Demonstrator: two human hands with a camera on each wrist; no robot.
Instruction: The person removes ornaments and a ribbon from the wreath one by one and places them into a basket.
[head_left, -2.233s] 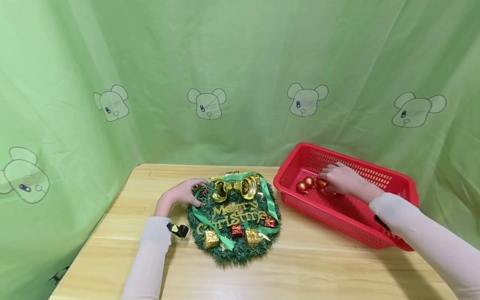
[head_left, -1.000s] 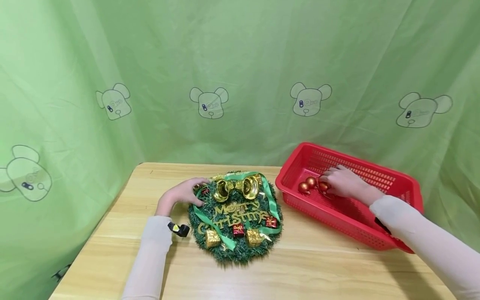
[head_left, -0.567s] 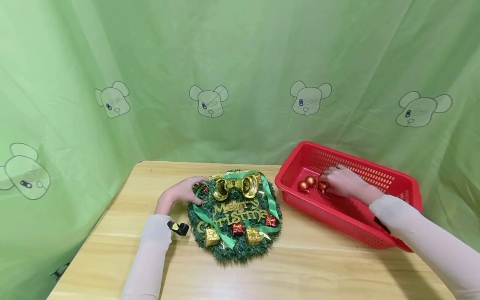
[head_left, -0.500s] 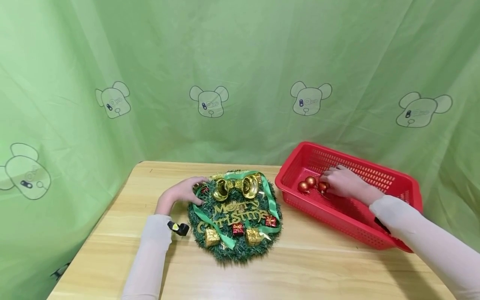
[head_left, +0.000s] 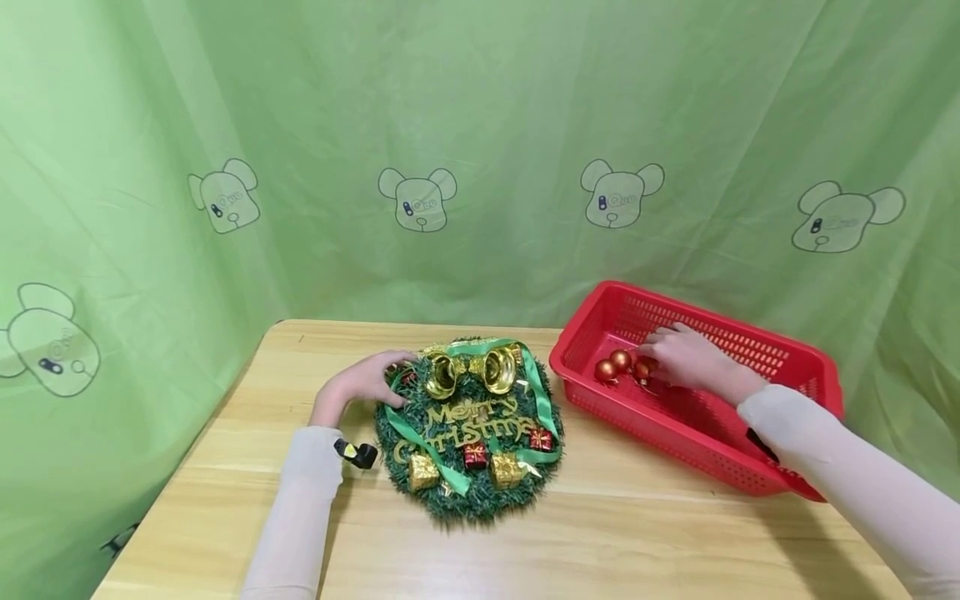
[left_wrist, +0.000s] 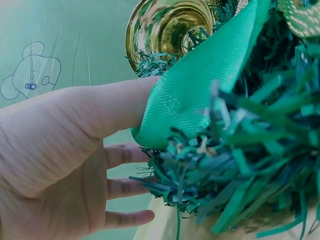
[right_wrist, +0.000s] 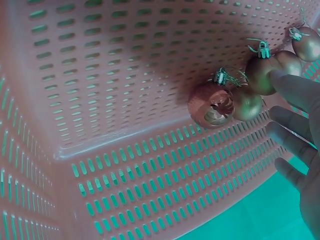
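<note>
My left hand point(head_left: 366, 381) holds the left edge of a green tinsel Christmas wreath point(head_left: 480, 500) lying on the table. In the left wrist view, its thumb point(left_wrist: 120, 102) goes under a green ribbon point(left_wrist: 195, 85), with the other fingers at the far side of the rim. Gold bells point(head_left: 497, 372), small gift boxes and "Merry Christmas" lettering decorate the wreath. Inside a red basket point(head_left: 697, 454), my right hand point(head_left: 686, 358) reaches among several shiny ball ornaments point(head_left: 605, 370) with hanging loops. One fingertip touches a ball point(right_wrist: 260, 75); the other fingers are fairly straight beside the balls.
The perforated basket stands right of the wreath, its high rim around my right hand. A wooden table point(head_left: 600, 550) carries both. Behind and to the left hangs a green curtain point(head_left: 495, 100) with bear-head drawings.
My right hand stays in the basket and its fingers shift only slightly among the balls. The left hand and the wreath have not visibly moved.
</note>
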